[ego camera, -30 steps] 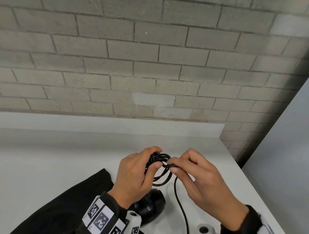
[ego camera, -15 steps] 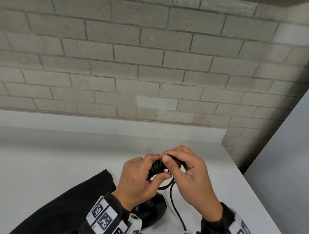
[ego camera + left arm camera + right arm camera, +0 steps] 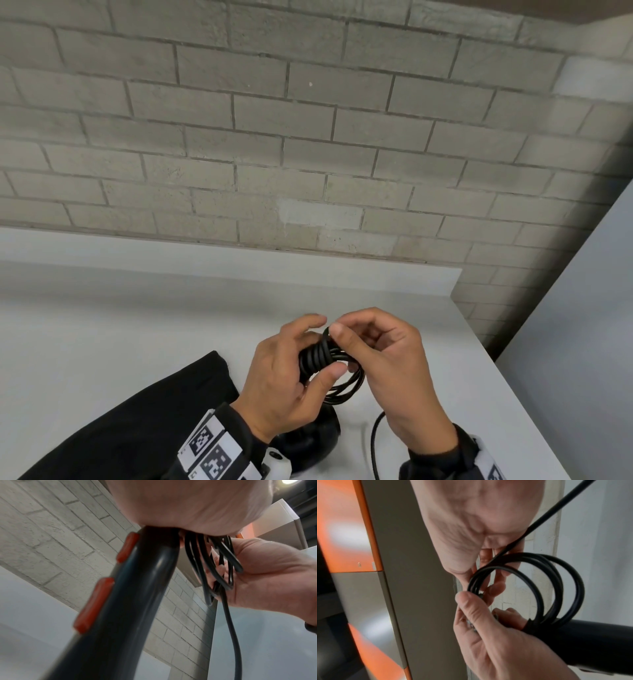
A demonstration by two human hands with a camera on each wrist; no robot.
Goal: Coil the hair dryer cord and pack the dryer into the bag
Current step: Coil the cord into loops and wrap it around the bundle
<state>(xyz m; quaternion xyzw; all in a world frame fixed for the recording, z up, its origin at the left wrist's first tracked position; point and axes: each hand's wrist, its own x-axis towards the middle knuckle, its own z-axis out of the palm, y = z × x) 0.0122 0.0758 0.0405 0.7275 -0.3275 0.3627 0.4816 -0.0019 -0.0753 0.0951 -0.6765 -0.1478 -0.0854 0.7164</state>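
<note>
Grey brick wall (image 3: 308, 144) backs white counter (image 3: 102, 335) under black bag (image 3: 130, 421).

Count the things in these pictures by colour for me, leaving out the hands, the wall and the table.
Black: 3, the hair dryer, its cord and the bag
Orange-red: 2, the buttons on the dryer's handle
Total: 5
</note>
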